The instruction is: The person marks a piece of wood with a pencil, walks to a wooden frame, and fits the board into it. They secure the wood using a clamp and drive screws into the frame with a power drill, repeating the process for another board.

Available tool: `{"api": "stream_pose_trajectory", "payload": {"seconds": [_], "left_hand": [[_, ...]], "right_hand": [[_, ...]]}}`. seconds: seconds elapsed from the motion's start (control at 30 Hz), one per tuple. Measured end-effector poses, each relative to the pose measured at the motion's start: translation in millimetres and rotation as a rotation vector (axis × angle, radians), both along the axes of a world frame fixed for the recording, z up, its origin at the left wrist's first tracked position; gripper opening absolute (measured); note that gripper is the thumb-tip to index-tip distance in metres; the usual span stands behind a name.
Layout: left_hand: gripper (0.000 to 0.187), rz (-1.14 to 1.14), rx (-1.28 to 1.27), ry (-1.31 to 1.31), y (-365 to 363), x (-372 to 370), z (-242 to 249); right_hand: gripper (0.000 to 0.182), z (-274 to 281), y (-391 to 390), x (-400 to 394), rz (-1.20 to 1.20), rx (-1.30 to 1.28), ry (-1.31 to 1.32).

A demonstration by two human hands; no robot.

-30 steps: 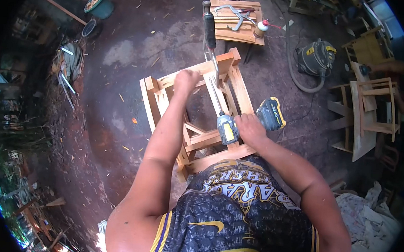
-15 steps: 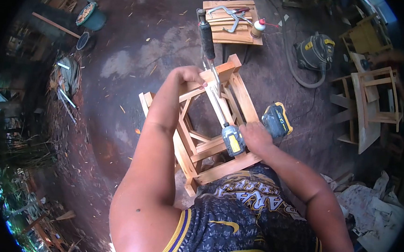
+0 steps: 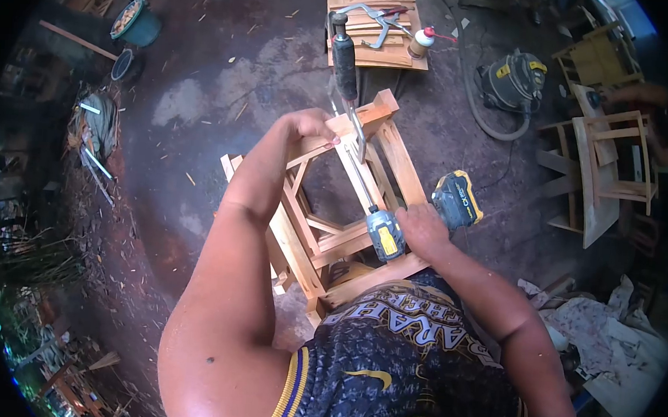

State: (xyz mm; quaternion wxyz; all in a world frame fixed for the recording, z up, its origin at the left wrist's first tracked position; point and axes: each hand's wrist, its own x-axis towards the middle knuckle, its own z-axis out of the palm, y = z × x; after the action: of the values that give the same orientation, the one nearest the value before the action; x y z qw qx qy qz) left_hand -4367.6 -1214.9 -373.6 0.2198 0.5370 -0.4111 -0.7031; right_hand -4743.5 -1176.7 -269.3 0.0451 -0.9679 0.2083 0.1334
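A light wooden frame [image 3: 294, 243] with several rails and legs stands tilted in front of my body. My left hand [image 3: 314, 126] is wrapped round its upper rail, beside a clamp with a black handle [image 3: 345, 66]. My right hand [image 3: 423, 229] is closed round the grip of a blue and yellow cordless driver [image 3: 385, 234]. The driver's long bit points up the frame, its tip near the clamp and the upper rail. The battery [image 3: 457, 199] sits to the right of my right hand.
A small wooden table [image 3: 376, 55] holds a locking clamp and a glue bottle [image 3: 421, 41]. To its right stand a vacuum [image 3: 513, 83] with a hose and a chair frame [image 3: 623, 159], with a person's arm behind. A bucket [image 3: 137, 23] is upper left; cloth [image 3: 597, 324] lies lower right.
The whole view has shifted slightly, and the frame leans a little differently at its left side. Both hands keep their hold on the frame and the driver.
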Motion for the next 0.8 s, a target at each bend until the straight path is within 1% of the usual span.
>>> {"api": "stream_pose_trajectory", "payload": {"seconds": [0.17,0.33,0.4,0.53,0.8], "left_hand": [[0.029,0.04,0.005,-0.01,0.4,-0.5,2.6],[0.03,0.025,0.003,0.022,-0.6,0.2,-2.4],[0.03,0.026,0.009,0.013,0.2,0.0,0.4],[0.029,0.051,0.024,-0.008,0.7,-1.5,2.7],[0.027,0.023,0.013,0.022,2.1,-2.3,0.3]], "right_hand": [[0.01,-3.3,-0.1,0.3,-0.002,-0.005,-0.01],[0.009,-6.5,2.2,-1.7,-0.028,-0.005,-0.027],[0.007,-8.9,4.3,-1.7,-0.015,-0.076,-0.084],[0.006,-5.8,2.5,-1.0,-0.017,-0.04,-0.072],[0.006,-0.4,-0.2,5.2,-0.016,-0.069,-0.064]]}}
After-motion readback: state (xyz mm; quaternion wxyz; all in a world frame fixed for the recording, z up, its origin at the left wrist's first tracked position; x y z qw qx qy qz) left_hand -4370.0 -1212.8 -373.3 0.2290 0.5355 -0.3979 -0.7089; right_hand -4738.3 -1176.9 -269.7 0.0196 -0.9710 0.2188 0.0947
